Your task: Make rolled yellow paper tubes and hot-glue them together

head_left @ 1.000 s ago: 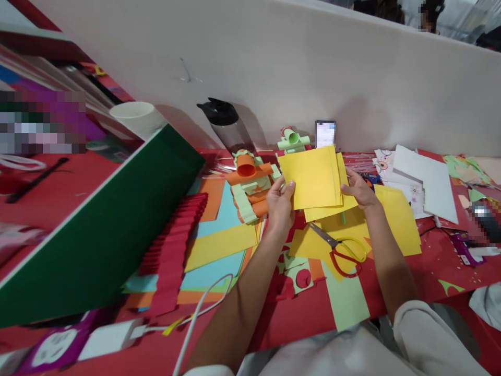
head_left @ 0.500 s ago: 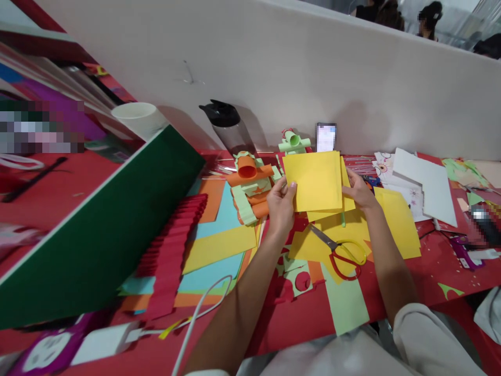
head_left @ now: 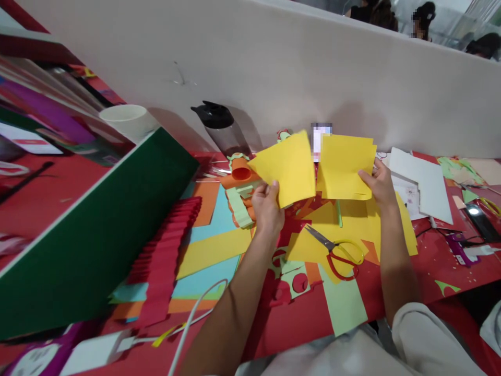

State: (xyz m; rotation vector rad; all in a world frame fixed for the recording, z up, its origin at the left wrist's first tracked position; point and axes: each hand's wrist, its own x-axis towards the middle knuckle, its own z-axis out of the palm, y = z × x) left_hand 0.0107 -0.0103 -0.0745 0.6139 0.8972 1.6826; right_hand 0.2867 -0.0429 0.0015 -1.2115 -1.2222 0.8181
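Note:
My left hand [head_left: 269, 209] pinches a yellow paper sheet [head_left: 291, 169] by its lower left part, tilted above the table. To the right, my right hand [head_left: 379, 184] grips other yellow sheets [head_left: 345, 166] at their right edge, with more than one edge showing. The two lots are apart by a narrow gap. Below them lie scissors [head_left: 335, 249] with a red and a yellow handle, blades apart, on more yellow paper [head_left: 305, 245]. Just behind my left hand stands a figure of orange and light green paper rolls [head_left: 240, 183], partly hidden.
A dark green board [head_left: 97, 230] leans at the left beside red crinkled paper [head_left: 166, 261] and coloured sheets. A bottle [head_left: 221, 125], a white cup [head_left: 129, 122] and a lit phone [head_left: 318, 141] stand near the grey partition [head_left: 254, 68]. White foam board [head_left: 426, 180] lies right.
My hands have moved apart. The yellow sheets, held together before, are now separated, one tilted in my left hand and the others in my right. The view has shifted slightly.

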